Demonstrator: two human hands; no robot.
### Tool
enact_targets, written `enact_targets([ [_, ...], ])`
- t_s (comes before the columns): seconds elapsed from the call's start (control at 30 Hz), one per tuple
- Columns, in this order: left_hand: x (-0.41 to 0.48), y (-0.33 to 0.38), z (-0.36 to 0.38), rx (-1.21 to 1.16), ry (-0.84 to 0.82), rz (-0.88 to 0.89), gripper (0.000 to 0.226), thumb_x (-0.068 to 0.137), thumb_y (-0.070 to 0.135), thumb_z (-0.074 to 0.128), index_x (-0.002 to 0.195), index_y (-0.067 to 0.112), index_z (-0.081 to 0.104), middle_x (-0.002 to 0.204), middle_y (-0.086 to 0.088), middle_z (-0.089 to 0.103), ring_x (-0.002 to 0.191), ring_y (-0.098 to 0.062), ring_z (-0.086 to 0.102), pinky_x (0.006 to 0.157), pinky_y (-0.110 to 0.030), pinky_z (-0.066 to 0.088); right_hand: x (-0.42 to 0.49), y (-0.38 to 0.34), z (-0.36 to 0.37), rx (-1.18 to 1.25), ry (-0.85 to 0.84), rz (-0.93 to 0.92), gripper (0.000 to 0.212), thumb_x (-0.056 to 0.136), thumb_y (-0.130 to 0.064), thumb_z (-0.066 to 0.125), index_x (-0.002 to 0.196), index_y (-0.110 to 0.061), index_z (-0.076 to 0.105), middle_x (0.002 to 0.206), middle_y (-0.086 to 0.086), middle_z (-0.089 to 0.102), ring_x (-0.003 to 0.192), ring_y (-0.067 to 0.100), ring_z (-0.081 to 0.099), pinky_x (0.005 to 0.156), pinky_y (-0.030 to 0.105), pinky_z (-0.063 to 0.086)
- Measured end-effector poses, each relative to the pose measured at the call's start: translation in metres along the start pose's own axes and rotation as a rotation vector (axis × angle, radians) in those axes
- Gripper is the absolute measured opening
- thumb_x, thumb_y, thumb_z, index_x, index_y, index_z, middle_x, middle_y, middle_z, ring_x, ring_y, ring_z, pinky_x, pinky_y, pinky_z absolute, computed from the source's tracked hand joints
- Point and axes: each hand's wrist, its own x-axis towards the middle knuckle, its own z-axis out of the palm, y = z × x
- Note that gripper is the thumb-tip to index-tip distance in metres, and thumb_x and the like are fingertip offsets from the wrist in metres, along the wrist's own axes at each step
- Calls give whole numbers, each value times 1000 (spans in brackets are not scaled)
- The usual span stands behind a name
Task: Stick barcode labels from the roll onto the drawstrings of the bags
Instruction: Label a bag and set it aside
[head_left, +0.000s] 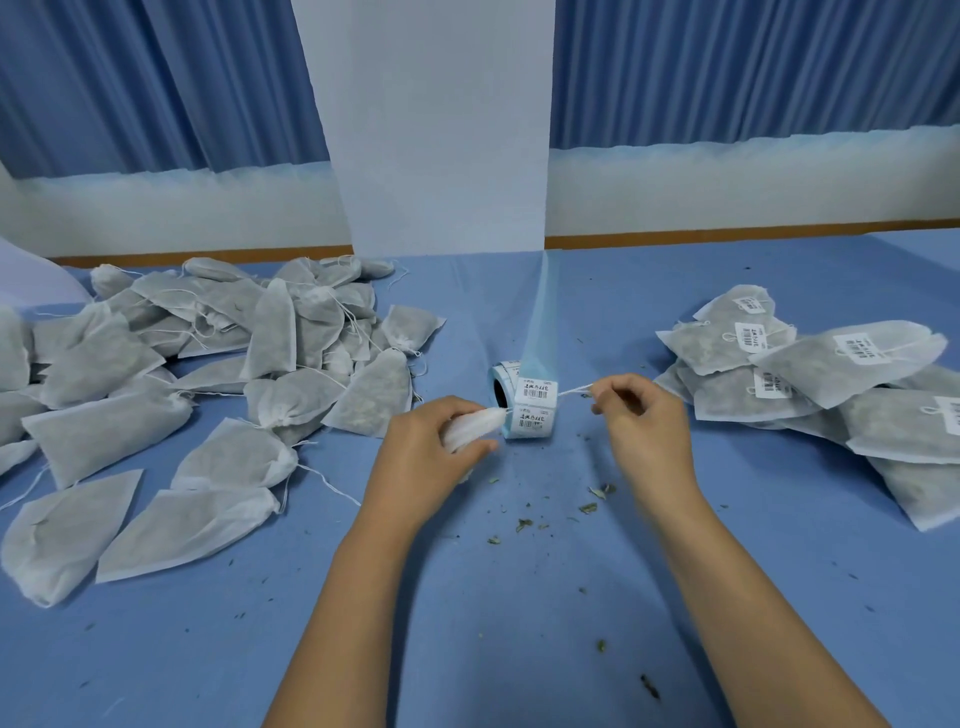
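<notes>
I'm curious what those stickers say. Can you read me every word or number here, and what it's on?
Label roll: barcodes and a line of characters on each label, too blurred to read.
Labelled bags, right pile: barcodes and characters, too small to read.
Unlabelled bags, left pile: no text.
Nothing else carries writing.

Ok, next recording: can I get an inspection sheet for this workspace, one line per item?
Surface: blue cloth, lying flat.
Job's things: label roll at centre, backing strip trailing away; unlabelled bags heaped left; labelled bags stacked right; one bag in hand, its drawstring stretched across the roll's front.
Clutter: leaf crumbs scattered near the hands.
Grips: left hand grips the bag; right hand pinches the drawstring.
Cables: nothing seen.
Surroundings: blue curtains, pale pillar.
</notes>
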Motion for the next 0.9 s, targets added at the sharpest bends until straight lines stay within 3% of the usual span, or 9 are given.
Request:
enact_targets([
  [0.07, 1, -1, -1, 58, -29, 46, 27, 75, 22, 82, 83, 39, 63, 77, 17, 65, 73, -2, 58, 64, -15, 42, 2, -3, -5, 147, 25, 3, 16, 94, -5, 50, 82, -8, 59, 70, 0, 66, 60, -5, 61, 60, 4, 41],
  [0.2, 0, 4, 2, -37, 2, 45, 16, 77, 40, 78, 72, 40, 63, 66, 12, 61, 63, -7, 52, 60, -24, 39, -4, -14, -2, 396, -77, -61, 16, 98, -6, 42, 86, -10, 51, 83, 2, 75, 84, 17, 72, 82, 23, 52],
  [0.3, -1, 7, 3, -79, 16, 49, 36, 80, 35, 77, 55, 36, 51, 50, 13, 43, 51, -3, 37, 51, -17, 28, -12, -22, 3, 558, -133, -148, 15, 99, -4, 41, 88, -9, 49, 97, 8, 74, 95, 22, 70, 84, 25, 53],
  [0.47, -2, 11, 13, -72, -35, -96, 38, 75, 30, 81, 59, 16, 50, 47, 14, 40, 47, -2, 36, 48, -17, 30, -25, -26, 11, 581, -247, -282, 14, 98, 0, 41, 88, -7, 48, 108, 8, 72, 106, 24, 66, 90, 27, 51],
  [0.53, -2, 12, 15, -119, -19, -159, 35, 77, 31, 79, 61, 14, 53, 51, 12, 46, 49, -3, 39, 49, -18, 30, -31, -24, 13, 518, -306, -354, 13, 97, 0, 44, 89, -9, 51, 108, 5, 72, 107, 22, 66, 90, 27, 51],
  [0.63, -3, 13, 14, -245, 10, -275, 25, 85, 29, 72, 66, 15, 62, 59, 7, 62, 56, -8, 55, 54, -21, 40, -38, -20, 17, 237, -404, -567, 9, 93, -6, 52, 87, -10, 56, 110, -3, 71, 111, 13, 63, 94, 25, 48],
  [0.73, -5, 14, 12, -432, 31, -390, 31, 92, 20, 60, 62, 23, 69, 56, 11, 65, 54, -1, 59, 50, -14, 44, -40, -11, 24, -48, -500, -677, 6, 89, -4, 59, 84, -7, 62, 123, -6, 63, 122, 6, 54, 101, 28, 43],
  [0.83, -5, 15, 8, -651, -18, -450, 16, 93, 29, 63, 85, 18, 71, 79, -3, 72, 78, -17, 70, 68, -27, 52, -39, -6, 28, -225, -521, -592, 6, 85, -10, 65, 83, -16, 66, 140, -13, 45, 132, 4, 38, 107, 25, 31],
  [0.9, -5, 14, 6, -720, -17, -470, 23, 94, 29, 61, 99, 8, 68, 93, -10, 74, 93, -25, 70, 79, -34, 54, -38, -4, 28, -229, -513, -460, 9, 86, -10, 66, 82, -18, 66, 143, -14, 38, 134, 3, 33, 108, 18, 26],
])
